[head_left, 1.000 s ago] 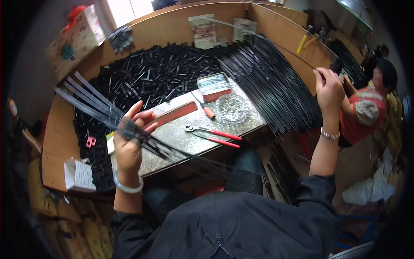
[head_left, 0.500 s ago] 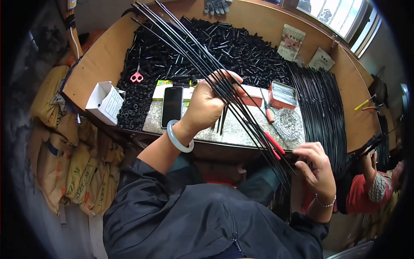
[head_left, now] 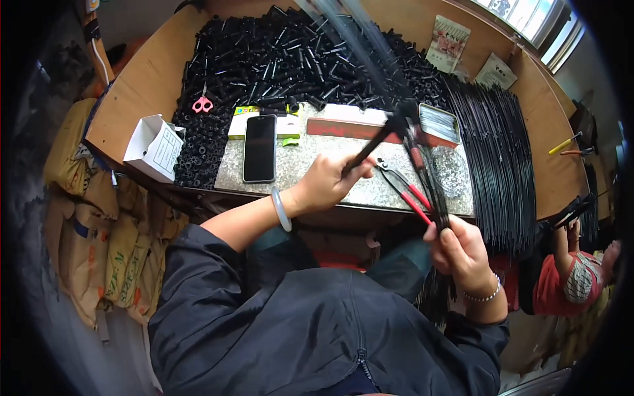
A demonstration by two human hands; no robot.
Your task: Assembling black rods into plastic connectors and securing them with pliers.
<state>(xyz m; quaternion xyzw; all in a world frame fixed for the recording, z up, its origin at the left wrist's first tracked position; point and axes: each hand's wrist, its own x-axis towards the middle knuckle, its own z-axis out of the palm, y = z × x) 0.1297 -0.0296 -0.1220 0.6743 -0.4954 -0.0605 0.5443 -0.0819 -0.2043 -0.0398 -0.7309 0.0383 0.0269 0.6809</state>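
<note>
My right hand (head_left: 461,251) is closed round the lower end of a bundle of long thin black rods (head_left: 432,181). The bundle leans up and away to the left, its far end smeared by motion. My left hand (head_left: 330,181) is closed on a dark stick-like piece (head_left: 366,152) that slants up to the right toward the bundle; whether it is one piece or several thin rods together, I cannot tell. Red-handled pliers (head_left: 411,198) lie on the speckled board (head_left: 231,162) between my hands. An orange-handled tool (head_left: 417,157) is partly behind the rods.
Black tubular parts (head_left: 297,59) are heaped at the back. Many black rods (head_left: 495,165) lie at the right. A phone (head_left: 259,148), pink scissors (head_left: 203,103), white box (head_left: 155,148), red tin (head_left: 439,125) and clear round dish (head_left: 450,171) surround my hands. Another person (head_left: 568,284) sits at far right.
My right hand, free before, now grips the rods' lower end. The bundle has swung steeper and to the right, out of my left hand, which has come lower. The pliers now show fully.
</note>
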